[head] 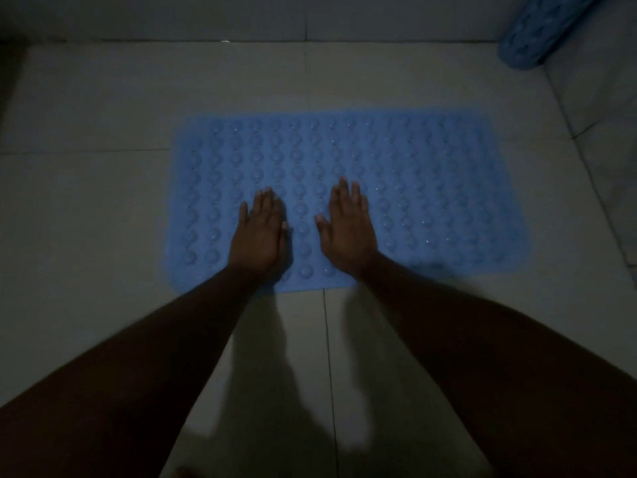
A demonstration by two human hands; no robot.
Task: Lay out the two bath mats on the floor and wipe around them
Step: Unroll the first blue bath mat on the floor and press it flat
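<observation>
A blue bath mat (pixel 431 188) with rows of round bumps lies flat on the pale tiled floor (pixel 86 219), its long side running left to right. My left hand (pixel 260 232) rests palm down on the mat's near left part, fingers straight. My right hand (pixel 346 229) lies flat beside it, about a hand's width to the right, fingers straight and slightly spread. A second blue mat (pixel 537 32), rolled up, leans in the far right corner. The room is dim.
A wall base (pixel 241 19) runs along the far side of the floor, and another wall (pixel 606 108) rises at the right. Grout lines cross the tiles. Shadows of my arms fall on the floor near me.
</observation>
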